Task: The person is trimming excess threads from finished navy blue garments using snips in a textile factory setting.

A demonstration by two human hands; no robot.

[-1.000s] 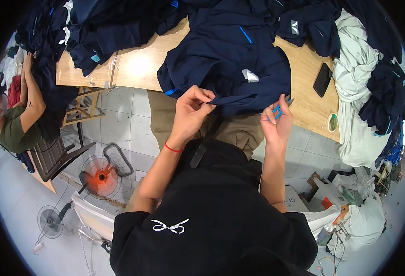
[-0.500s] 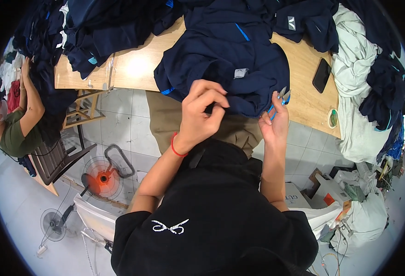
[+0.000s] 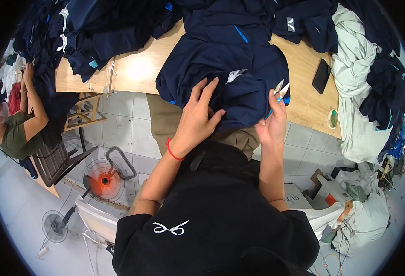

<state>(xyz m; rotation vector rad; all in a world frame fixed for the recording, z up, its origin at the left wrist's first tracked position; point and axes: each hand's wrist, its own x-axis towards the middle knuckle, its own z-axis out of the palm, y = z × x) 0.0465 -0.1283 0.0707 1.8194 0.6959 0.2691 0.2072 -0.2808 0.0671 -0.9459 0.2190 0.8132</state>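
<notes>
Spread fingers of left hand point(image 3: 196, 117) on navy garment point(image 3: 221, 50), upper centre of frame, apparently to steady it | Curled fingers of right hand point(image 3: 273, 122) round blue-handled snips point(image 3: 280, 96), blades upward, presumably to spare palm

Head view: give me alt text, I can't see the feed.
A person's right hand holds blue-handled scissors, blades apart, by a navy garment on a wooden table; the left hand spreads on or just above it. A black phone lies to the right, and more navy garments are heaped behind.
</notes>
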